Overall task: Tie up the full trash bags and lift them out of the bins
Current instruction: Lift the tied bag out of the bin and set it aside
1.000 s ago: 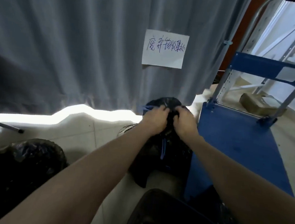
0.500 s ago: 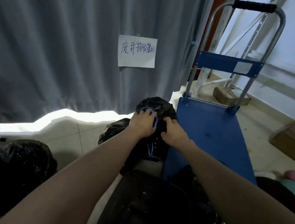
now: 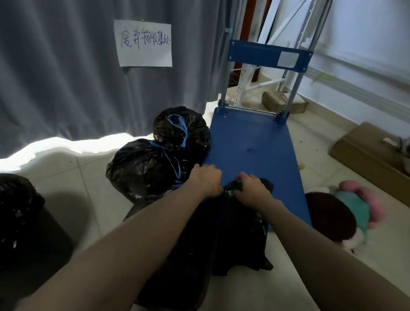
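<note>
A black trash bag [image 3: 229,233] stands in a dark bin [image 3: 183,298] right below me. My left hand [image 3: 205,181] and my right hand [image 3: 251,189] both grip its gathered black neck, knuckles up, a hand's width apart. Beyond them two tied black bags, one [image 3: 182,129] behind the other [image 3: 146,168], lie on the floor with blue drawstrings knotted. Another bin with a black bag [image 3: 3,213] stands at the left edge.
A blue platform trolley [image 3: 254,144] with a metal handle stands just right of the tied bags. A grey curtain [image 3: 59,58] with a paper sign [image 3: 144,43] hangs behind. Plush toys [image 3: 346,210] and a cardboard box [image 3: 375,161] lie on the floor at right.
My hands have left the tied bags near the curtain and pulled back to the neck of the bag in the near bin. The view has swung right and down.
</note>
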`<state>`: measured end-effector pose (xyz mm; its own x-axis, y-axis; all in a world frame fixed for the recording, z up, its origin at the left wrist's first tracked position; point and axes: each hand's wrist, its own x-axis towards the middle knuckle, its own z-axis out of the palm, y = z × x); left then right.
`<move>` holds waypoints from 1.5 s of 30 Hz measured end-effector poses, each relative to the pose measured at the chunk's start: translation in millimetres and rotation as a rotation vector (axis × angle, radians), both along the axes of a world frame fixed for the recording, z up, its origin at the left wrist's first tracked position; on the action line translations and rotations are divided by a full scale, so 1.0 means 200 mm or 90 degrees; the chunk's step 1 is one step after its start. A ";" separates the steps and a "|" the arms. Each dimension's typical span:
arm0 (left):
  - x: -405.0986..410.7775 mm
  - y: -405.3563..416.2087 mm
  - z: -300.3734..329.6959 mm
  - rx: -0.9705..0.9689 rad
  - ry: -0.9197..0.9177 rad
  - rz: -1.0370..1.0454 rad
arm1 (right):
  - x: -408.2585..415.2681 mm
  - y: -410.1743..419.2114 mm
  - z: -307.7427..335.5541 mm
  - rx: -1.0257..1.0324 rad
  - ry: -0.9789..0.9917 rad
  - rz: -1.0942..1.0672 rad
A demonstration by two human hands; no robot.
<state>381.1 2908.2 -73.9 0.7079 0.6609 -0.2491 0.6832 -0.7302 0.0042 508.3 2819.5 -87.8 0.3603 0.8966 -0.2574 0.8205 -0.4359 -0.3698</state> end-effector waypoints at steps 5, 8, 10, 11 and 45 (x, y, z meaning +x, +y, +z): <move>0.11 -0.16 -0.13 -0.025 0.039 -0.015 | 0.10 -0.15 -0.26 -0.075 0.030 -0.008; 0.16 -0.19 -0.22 -0.065 0.071 0.011 | 0.18 -0.14 -0.44 -0.152 0.032 0.017; 0.20 -0.19 -0.28 -0.102 0.119 0.031 | 0.21 -0.11 -0.55 -0.219 0.024 0.034; 0.22 -0.19 -0.31 -0.125 0.147 0.041 | 0.23 -0.11 -0.61 -0.247 0.020 0.043; -0.80 -0.24 0.75 -0.082 -0.588 0.105 | -0.58 0.02 0.59 0.393 0.030 0.097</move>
<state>221.6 2859.2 77.0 0.5616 0.7770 0.2843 0.4642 -0.5803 0.6691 392.0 2822.8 30.1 0.2181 0.9254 0.3100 0.8328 -0.0109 -0.5534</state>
